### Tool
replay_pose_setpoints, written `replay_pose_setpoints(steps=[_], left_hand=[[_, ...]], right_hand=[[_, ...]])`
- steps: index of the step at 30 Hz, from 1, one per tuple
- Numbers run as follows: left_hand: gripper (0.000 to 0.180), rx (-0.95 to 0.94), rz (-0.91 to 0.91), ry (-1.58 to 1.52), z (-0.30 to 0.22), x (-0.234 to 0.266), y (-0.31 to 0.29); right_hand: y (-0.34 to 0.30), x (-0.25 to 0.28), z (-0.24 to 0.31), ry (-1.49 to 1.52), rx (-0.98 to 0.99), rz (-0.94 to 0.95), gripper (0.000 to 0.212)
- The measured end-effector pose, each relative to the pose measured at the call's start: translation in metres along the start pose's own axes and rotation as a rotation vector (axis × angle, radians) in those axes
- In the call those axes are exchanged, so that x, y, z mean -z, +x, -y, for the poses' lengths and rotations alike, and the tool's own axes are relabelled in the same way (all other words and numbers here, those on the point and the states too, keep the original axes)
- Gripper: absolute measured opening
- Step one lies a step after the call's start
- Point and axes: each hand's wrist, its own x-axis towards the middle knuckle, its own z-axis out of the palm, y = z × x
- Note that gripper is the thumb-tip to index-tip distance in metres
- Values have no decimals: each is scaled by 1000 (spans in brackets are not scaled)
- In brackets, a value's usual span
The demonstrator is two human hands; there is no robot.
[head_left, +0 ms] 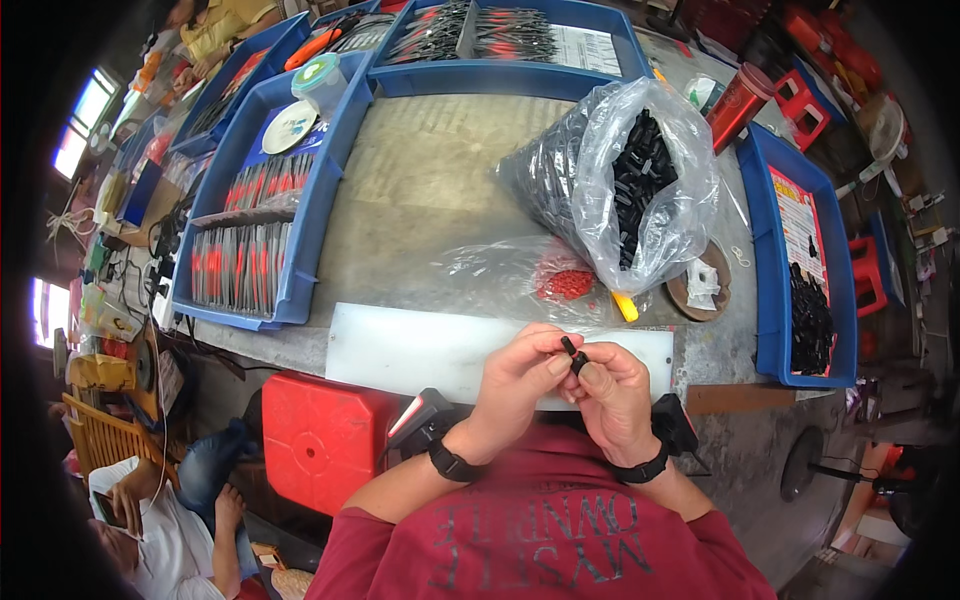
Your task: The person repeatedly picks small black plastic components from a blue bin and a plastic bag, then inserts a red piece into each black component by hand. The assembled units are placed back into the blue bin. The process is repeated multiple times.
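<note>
My left hand (518, 378) and my right hand (616, 388) meet above the near edge of the table, fingertips pinched together. Between them they hold a small black plastic part (570, 347), one narrow end of it poking up. Both hands are closed on it; whether it is one piece or two joined, I cannot tell. Under and beyond them lies a long white board (420, 345). Past my right hand, a clear plastic bag (560, 160) stands with its mouth open, full of black parts (640, 180). Small red pieces (566, 283) lie in a flat clear bag (490, 265) beside it.
Blue trays (335, 165) with thin red-and-grey pieces stand left and at the back. A blue tray (765, 250) at the right holds black parts (810, 320). A round brown dish (715, 300), a yellow-handled thing (626, 306) and a red cylinder (738, 105) are nearby. A red stool (325, 440) stands below left.
</note>
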Motion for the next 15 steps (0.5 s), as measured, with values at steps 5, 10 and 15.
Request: replay_pose_setpoints(steps=[5,10,15], left_hand=[[15,11,28,16,3,4,1],[14,-19,52,-61,7,1,1],[14,-61,39,-37,8,-1,-1]], right_hand=[[-2,0,-1,-129,93,-20,15],[-4,0,-4,-257,219,-56,17],[-4,-1,-3,-277,230,-41,19]])
